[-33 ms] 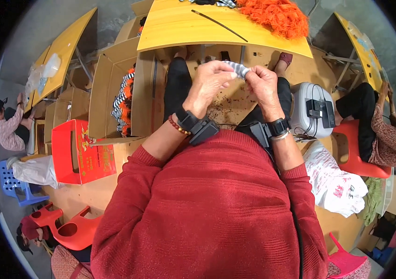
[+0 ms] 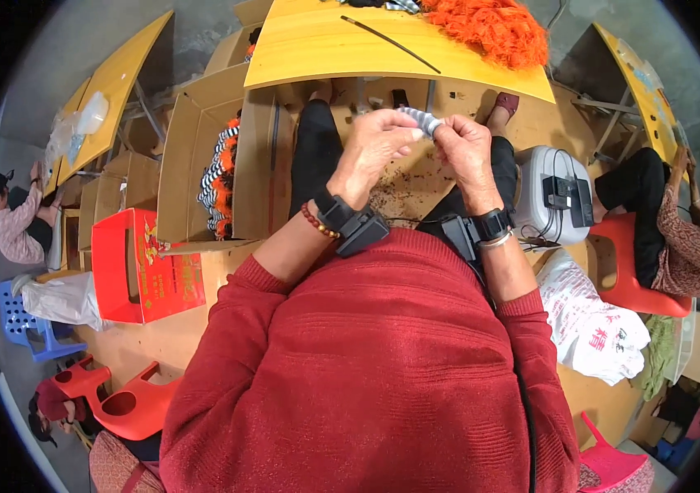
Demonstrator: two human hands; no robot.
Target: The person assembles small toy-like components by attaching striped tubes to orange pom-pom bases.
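Observation:
Both hands are raised in front of my lap, close to the yellow table's near edge. Between them is a small piece of grey-and-white striped fabric point(image 2: 424, 121), bunched up. My left hand point(image 2: 373, 149) pinches near its left end with thumb and fingers. My right hand point(image 2: 466, 154) grips the other end, thumb on top. The fingers cover parts of the fabric, so its full shape is hidden.
On the yellow table point(image 2: 317, 49) lie a thin dark stick point(image 2: 389, 43) and a fluffy orange pile point(image 2: 489, 31). An open cardboard box point(image 2: 173, 164) holds striped and orange pieces point(image 2: 220, 181). A grey-white container point(image 2: 535, 185) with cables stands at right. Other people sit at both sides.

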